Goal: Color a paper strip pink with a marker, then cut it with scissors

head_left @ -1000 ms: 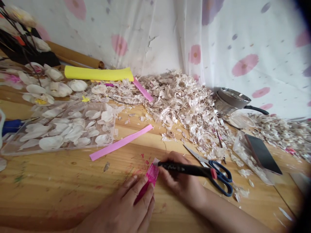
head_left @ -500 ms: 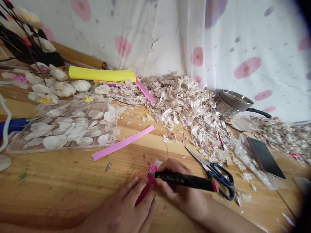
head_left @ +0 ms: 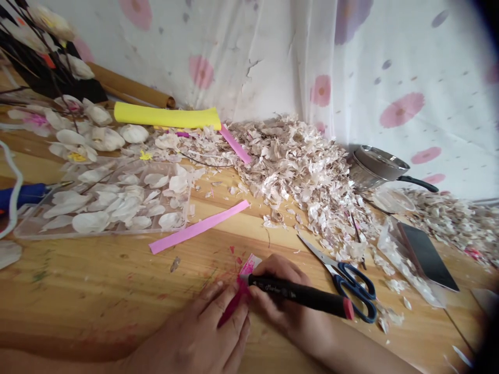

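My right hand [head_left: 281,300] grips a black marker [head_left: 298,294] with a red end cap, its tip touching a small paper strip [head_left: 242,284] coloured deep pink. My left hand [head_left: 198,335] lies flat on the wooden table [head_left: 97,291], fingers pressing the strip's lower end down. Pink ink marks stain the wood around the strip.
Blue-handled scissors [head_left: 343,275] lie just right of my right hand. A long pink strip [head_left: 198,227], a clear tray of white petals [head_left: 113,202], a heap of pale scraps [head_left: 304,171], a yellow roll [head_left: 167,117], a metal pot [head_left: 376,166] and a dark phone [head_left: 427,254] surround the work spot.
The marker tip has slid down the strip toward my left fingers, and more of the strip is pink. The view has shifted slightly.
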The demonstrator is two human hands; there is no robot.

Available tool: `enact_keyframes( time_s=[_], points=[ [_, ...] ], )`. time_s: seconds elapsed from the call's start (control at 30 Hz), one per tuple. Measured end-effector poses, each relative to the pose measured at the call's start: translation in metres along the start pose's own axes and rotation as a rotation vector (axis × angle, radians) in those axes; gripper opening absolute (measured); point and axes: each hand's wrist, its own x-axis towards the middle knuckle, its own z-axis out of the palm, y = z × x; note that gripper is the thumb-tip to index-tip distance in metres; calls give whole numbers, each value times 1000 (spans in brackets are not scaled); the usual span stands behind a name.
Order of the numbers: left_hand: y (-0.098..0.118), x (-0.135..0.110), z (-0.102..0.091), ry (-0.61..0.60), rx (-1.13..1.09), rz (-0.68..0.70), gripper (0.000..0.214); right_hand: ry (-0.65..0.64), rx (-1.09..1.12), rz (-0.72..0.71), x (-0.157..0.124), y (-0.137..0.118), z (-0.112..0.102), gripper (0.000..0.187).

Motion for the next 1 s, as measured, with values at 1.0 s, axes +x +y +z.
enact_keyframes(
  time_s=[1.0],
  points=[
    [1,-2,0,-56,-20,1,23,102,-174,-118,7,-5,-8,4]
  ],
)
